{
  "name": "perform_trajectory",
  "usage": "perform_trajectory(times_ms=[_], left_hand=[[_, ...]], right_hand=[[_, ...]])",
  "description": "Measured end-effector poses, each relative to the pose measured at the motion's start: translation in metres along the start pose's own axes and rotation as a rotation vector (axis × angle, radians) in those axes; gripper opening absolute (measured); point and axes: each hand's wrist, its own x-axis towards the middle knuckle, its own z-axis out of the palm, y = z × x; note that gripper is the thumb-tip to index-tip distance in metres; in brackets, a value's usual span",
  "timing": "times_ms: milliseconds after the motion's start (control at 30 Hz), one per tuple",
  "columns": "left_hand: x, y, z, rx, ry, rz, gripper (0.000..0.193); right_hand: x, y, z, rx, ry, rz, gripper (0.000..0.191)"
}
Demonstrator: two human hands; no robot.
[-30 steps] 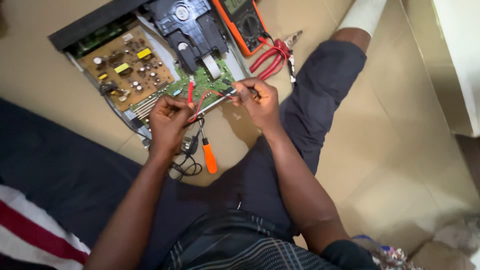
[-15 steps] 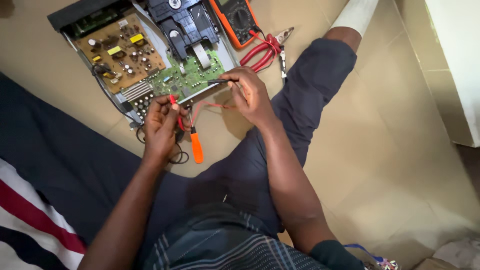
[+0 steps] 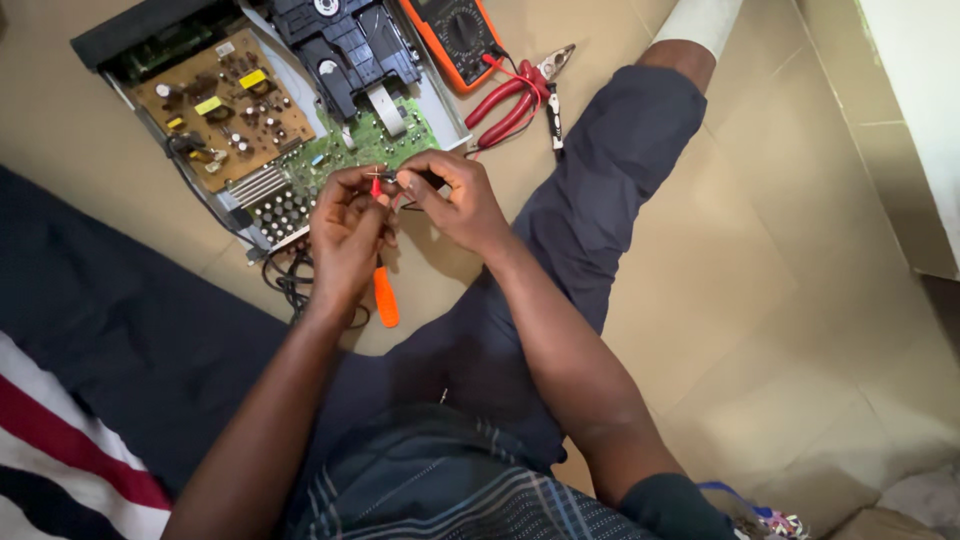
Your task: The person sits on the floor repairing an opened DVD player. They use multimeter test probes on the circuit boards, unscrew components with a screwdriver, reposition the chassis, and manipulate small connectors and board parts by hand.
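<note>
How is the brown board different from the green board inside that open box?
The brown board sits at the far left of the open player and carries yellow blocks and round cans; the green board sits nearer the hands and carries smaller parts. Nothing touches the brown board, while both hands hover over the green board's edge. Both lie flat.

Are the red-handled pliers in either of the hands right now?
No, the red-handled pliers lie on the floor by the orange multimeter, apart from both hands.
</note>
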Motion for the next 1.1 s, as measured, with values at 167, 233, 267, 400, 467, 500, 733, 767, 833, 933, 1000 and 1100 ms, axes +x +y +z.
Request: perform_trajectory(times_ms=[167,233,267,400,467,500,733,767,833,933,1000,1100], left_hand=[[0.001,-0.006,-0.009,0.000,0.083,-0.078,0.023],[0.001,-0.007,-0.013,0.006,0.112,0.028,0.012],[0.002,-0.007,-0.015,0.008,0.126,0.080,0.007],[-0.002,-0.002,-0.027,0.252,0.113,0.200,0.004],[-0.004,0.002,-0.032,0.353,0.116,0.276,0.008],[-0.004,0.003,-0.033,0.332,0.138,0.240,0.010],[-0.006,0.006,-0.031,0.352,0.138,0.281,0.010],[-0.005,0.006,-0.030,0.370,0.134,0.301,0.009],[-0.005,0.006,-0.026,0.329,0.145,0.253,0.006],[-0.004,0.004,-0.020,0.278,0.148,0.261,0.003],[-0.004,0.002,-0.017,0.261,0.133,0.263,0.003],[-0.004,-0.001,-0.016,0.283,0.100,0.250,0.005]], right_hand=[[0.005,0.004,0.000,0.000,-0.085,0.033,0.018],[0.006,0.005,0.003,-0.043,-0.135,-0.003,0.018],[0.007,0.005,0.006,-0.096,-0.151,0.072,0.018],[0.009,0.004,0.018,-0.284,-0.190,0.010,0.020],[0.010,0.002,0.023,-0.319,-0.197,-0.103,0.020],[0.011,0.002,0.026,-0.314,-0.201,-0.109,0.020],[0.010,-0.006,0.033,-0.203,-0.165,-0.157,0.027],[0.009,-0.007,0.032,-0.203,-0.151,-0.158,0.023],[0.008,-0.010,0.030,-0.202,-0.127,-0.162,0.018],[0.006,-0.014,0.027,-0.266,-0.090,-0.105,0.010],[0.006,-0.016,0.024,-0.254,-0.080,-0.136,0.009],[0.005,-0.016,0.021,-0.268,-0.062,-0.130,0.009]])
